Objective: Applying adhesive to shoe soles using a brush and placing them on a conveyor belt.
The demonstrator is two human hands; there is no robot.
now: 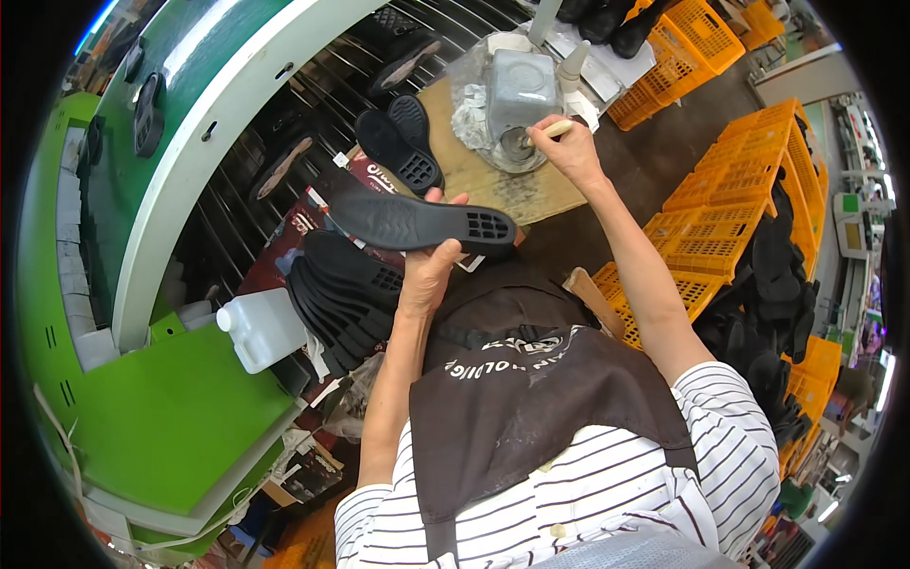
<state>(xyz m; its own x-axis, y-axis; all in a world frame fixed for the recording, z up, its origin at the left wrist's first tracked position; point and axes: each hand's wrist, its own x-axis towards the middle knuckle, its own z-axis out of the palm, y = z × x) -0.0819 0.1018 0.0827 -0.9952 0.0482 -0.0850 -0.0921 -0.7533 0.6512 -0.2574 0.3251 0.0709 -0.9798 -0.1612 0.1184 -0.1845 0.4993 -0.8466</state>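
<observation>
Clasping black sole [393,218] edge to edge in left fingers [444,254] | pinching pale-handled tool [561,127] in right fingers [552,145], at round vessel [513,146] | just beyond right fingers, on tabletop [531,197]: cloudy container [523,87] | beyond left fingers: two loose black soles [391,142] | left of left fingers, nearer body: stacked black soles [334,294], white jug [260,332]

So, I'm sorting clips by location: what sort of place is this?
Most likely a shoe-making workshop or factory floor. The left hand holds a black sole, a stack of similar soles lies nearby, and orange crates stand at right with dark shoe parts among them.
</observation>
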